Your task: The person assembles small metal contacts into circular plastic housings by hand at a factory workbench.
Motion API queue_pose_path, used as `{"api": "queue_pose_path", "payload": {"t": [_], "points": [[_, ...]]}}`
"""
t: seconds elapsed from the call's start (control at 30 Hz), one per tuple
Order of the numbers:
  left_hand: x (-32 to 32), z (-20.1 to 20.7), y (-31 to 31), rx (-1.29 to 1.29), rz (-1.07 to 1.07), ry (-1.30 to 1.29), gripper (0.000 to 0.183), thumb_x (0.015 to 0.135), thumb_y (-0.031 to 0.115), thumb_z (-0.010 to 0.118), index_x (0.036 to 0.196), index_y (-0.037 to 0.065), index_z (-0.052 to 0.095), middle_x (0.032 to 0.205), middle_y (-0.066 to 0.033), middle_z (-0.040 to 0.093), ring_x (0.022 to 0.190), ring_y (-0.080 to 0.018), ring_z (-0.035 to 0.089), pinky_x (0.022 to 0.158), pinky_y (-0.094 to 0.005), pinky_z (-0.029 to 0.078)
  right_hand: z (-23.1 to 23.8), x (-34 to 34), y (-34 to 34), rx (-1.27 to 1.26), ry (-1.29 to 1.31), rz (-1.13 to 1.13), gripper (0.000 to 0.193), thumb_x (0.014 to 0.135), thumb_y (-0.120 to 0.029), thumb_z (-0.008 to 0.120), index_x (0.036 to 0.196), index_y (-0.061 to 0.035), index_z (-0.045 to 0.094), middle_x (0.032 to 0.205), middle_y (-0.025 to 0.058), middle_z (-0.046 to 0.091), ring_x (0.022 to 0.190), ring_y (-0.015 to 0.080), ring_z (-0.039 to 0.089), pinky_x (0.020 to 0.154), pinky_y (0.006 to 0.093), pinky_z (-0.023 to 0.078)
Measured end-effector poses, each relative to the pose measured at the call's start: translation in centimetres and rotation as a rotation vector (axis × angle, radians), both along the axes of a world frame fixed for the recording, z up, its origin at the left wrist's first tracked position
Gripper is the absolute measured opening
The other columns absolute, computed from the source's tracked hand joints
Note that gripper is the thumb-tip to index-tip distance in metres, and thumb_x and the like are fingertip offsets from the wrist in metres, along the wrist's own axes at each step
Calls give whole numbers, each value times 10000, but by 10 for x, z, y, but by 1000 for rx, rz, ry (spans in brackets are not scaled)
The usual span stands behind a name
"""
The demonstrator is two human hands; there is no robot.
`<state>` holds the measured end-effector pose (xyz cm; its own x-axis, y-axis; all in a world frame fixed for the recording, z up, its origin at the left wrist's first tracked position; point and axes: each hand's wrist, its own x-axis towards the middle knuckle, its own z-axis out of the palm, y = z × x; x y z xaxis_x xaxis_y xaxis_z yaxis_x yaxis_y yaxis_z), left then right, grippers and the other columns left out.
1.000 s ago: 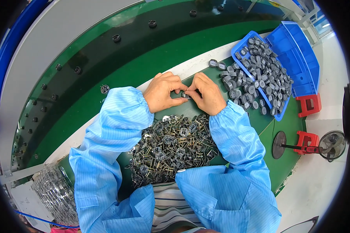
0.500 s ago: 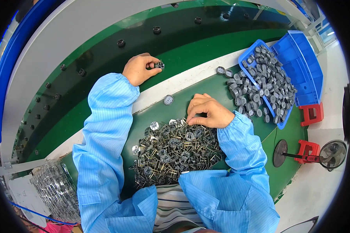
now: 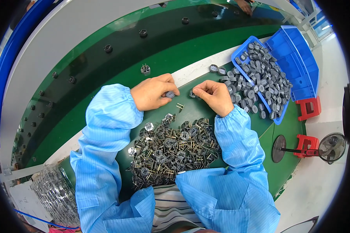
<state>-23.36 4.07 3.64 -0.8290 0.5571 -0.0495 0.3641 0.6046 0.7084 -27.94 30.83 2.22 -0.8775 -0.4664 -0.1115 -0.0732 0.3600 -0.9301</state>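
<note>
My left hand (image 3: 153, 93) has its fingers closed around a round grey plastic cap (image 3: 170, 94) at the white strip by the table's far edge. Just to the right, my right hand (image 3: 216, 96) pinches a small dark pronged insert (image 3: 192, 94), partly hidden by the fingertips. A heap of dark, shiny inserts with brass-coloured pins (image 3: 171, 151) lies on the green table close to my body. Between the heap and my hands is a loose pair of pins (image 3: 179, 106). One round dark piece with upright prongs (image 3: 145, 69) stands on the green belt beyond my left hand.
A blue bin (image 3: 297, 58) lies tipped at the right, grey caps (image 3: 260, 77) spilling from it onto the table. Dark round pieces (image 3: 143, 33) dot the curved belt. Stacked clear trays (image 3: 54, 194) stand at lower left. Red stools (image 3: 309, 108) and a fan (image 3: 331, 147) are farther right.
My left hand has let go of the pronged piece on the belt, come nearer and taken the grey cap. From the heap, my right hand has moved away and rightward with an insert.
</note>
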Motion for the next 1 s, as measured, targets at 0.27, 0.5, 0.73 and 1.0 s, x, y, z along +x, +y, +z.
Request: {"api": "queue_pose_path", "payload": {"t": [0.27, 0.5, 0.73, 1.0], "points": [[10, -25, 33, 121, 174, 407, 387, 812, 166, 858, 1165, 107, 712, 1040, -55, 610, 799, -202, 616, 712, -344, 530, -5, -5, -8, 88, 906, 2, 171, 745, -82, 869, 801, -53, 710, 785, 48, 604, 797, 249, 606, 620, 366, 504], [11, -20, 35, 132, 267, 262, 411, 792, 237, 884, 1134, 102, 702, 1040, -60, 611, 806, -223, 628, 704, -354, 524, 4, -4, -1, 114, 732, 84, 179, 743, -76, 858, 840, -56, 709, 852, 42, 620, 858, 262, 609, 694, 380, 516], [12, -20, 35, 24, 284, 342, 475, 731, 320, 923, 1039, 89, 645, 1018, -76, 582, 892, -291, 641, 761, -411, 524, -6, -8, -2, 196, 767, 85, 135, 777, -59, 823, 841, -52, 704, 841, 60, 633, 858, 283, 603, 748, 400, 496], [6, -34, 30, 118, 253, 288, 458, 734, 211, 912, 1096, 85, 661, 1130, -61, 632, 972, -290, 639, 849, -403, 526, -9, -9, -2, 190, 769, 88, 117, 773, -88, 812, 816, -80, 703, 819, 47, 631, 844, 283, 611, 735, 420, 469]]}}
